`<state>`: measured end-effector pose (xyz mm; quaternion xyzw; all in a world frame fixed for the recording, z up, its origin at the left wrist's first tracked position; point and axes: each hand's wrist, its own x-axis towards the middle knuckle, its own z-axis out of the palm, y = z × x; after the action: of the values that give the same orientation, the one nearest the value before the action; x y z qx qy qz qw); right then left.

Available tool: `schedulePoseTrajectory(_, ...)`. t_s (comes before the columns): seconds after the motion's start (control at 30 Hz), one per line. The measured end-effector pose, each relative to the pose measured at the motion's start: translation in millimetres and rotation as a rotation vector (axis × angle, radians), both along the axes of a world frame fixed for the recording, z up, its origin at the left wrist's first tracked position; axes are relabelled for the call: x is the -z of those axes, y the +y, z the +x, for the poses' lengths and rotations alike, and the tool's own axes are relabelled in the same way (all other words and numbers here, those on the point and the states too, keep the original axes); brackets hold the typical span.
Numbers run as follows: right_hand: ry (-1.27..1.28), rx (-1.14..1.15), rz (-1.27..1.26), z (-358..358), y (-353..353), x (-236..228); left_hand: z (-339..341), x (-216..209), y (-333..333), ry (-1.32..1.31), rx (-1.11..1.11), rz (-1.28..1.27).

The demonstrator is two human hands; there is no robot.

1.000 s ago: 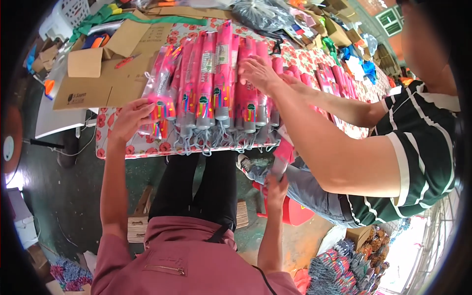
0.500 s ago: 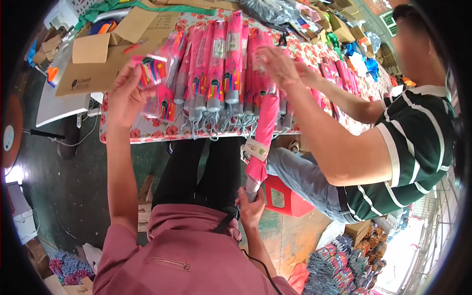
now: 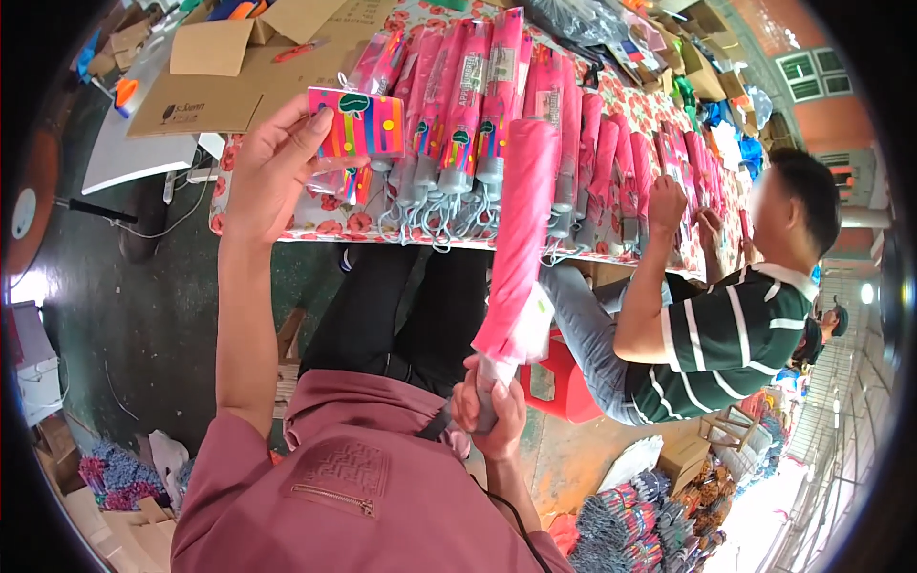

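A folded pink umbrella [image 3: 523, 224] stands tilted in front of me, its tip up by the table edge. My right hand [image 3: 489, 409] is closed round its grey handle, with a pale tag hanging beside the folds. Up at the left, my left hand [image 3: 279, 164] pinches a brightly striped, spotted plastic sleeve [image 3: 358, 124] between thumb and fingers, apart from the umbrella. Behind the sleeve and the umbrella, a pile of bagged pink umbrellas [image 3: 466, 110] lies on the table, grey handles and cord loops toward me.
A flowered tablecloth [image 3: 334, 222] covers the table. Flattened cardboard [image 3: 196, 113] lies at the left. On my right a co-worker in a striped shirt [image 3: 707, 329] sits by a red stool [image 3: 565, 382], hands over more umbrellas. Umbrella bundles [image 3: 621, 525] lie on the floor at lower right.
The held umbrella has swung more upright and its tag has turned aside. My left hand has moved right with the sleeve. The co-worker's arms have drawn back from the pile to the right.
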<state>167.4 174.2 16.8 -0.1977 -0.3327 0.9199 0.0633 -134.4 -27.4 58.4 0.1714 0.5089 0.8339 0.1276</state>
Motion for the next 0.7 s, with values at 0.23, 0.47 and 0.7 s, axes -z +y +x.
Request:
schedulePoseTrajectory(0.23,-0.049,-0.208,-0.356,-3.6,3.4,-3.5,-2.9,21.2,-2.5,-0.038,0.037,0.039)
schedulePoseTrajectory(0.47,-0.290,-0.261,0.905,15.3,-1.0,4.6,-4.9,3.7,6.5,-0.072,-0.101,0.187)
schedulePoseTrajectory(0.7,-0.023,-0.250,1.303,12.0,10.0,-16.4,2.4,-16.2,16.7,-0.048,-0.266,0.062)
